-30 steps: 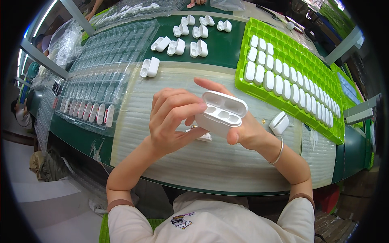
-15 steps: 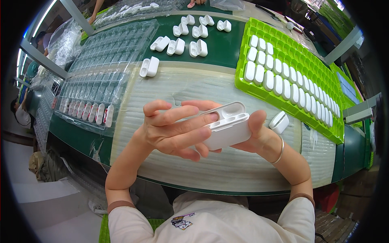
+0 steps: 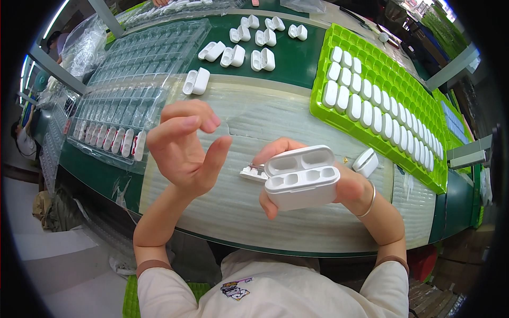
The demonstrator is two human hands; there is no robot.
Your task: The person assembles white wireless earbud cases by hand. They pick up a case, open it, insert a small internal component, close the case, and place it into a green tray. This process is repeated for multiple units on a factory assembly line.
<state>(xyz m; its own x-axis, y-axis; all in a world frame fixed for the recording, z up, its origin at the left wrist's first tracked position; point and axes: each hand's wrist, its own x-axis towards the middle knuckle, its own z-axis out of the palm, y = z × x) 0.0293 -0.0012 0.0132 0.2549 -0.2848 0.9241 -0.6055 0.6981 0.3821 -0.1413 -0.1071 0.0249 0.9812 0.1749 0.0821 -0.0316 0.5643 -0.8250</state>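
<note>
My right hand (image 3: 352,186) grips a white earbud charging case (image 3: 303,197) above the mat. Its lid is tipped back, and the hollows inside face up. Beside the case's left end, close to the right fingertips, shows a small white piece with a metal bit (image 3: 253,173); whether it is held or lying on the mat I cannot tell. To the left, my left hand (image 3: 183,146) is raised with thumb and fingers apart, holding nothing. Another white case (image 3: 366,162) rests on the mat by my right wrist, near a tiny gold-coloured part (image 3: 345,159).
A bright green tray (image 3: 339,119) at the right carries rows of white cases. Several opened white cases (image 3: 262,60) stand on the green table at the back. Clear plastic trays (image 3: 119,100) lie at the left, one with a row of white and red pieces. A pale mat (image 3: 238,222) lies before me.
My left hand has let go of the case and moved left. The case has turned so its hollows show, and the small white piece has come into view beside it.
</note>
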